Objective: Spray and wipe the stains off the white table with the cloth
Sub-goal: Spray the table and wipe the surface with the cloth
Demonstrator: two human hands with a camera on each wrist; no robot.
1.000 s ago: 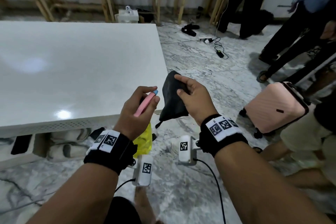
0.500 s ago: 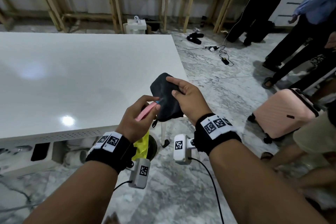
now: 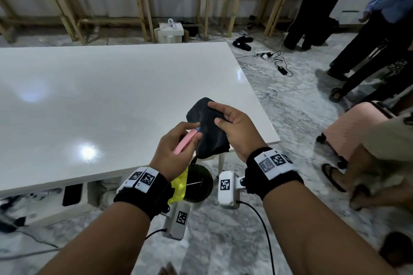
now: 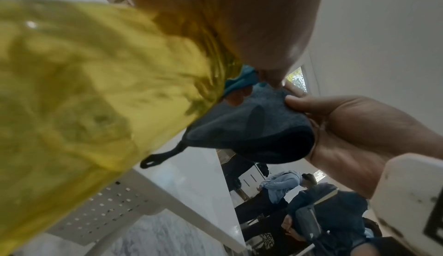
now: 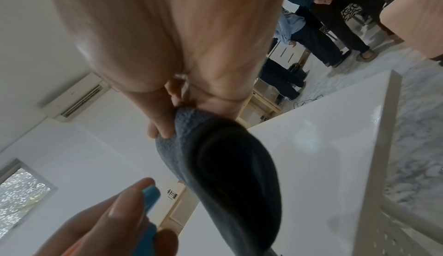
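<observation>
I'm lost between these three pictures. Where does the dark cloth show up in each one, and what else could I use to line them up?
Head view: the dark cloth is near the centre, held by the right hand over the white table's near corner.
Left wrist view: cloth at centre, right of the yellow bottle.
Right wrist view: cloth at centre, hanging below the fingers.
Shared landmark: the white table, seen in all three.

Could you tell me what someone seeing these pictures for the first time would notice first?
Probably the two hands meeting above the near right corner of the glossy white table: the right hand holds up a dark folded cloth, while the left hand points a yellow spray bottle with a pink trigger and blue nozzle at it. Next, the pink suitcase on the marble floor to the right, among people standing nearby.
</observation>
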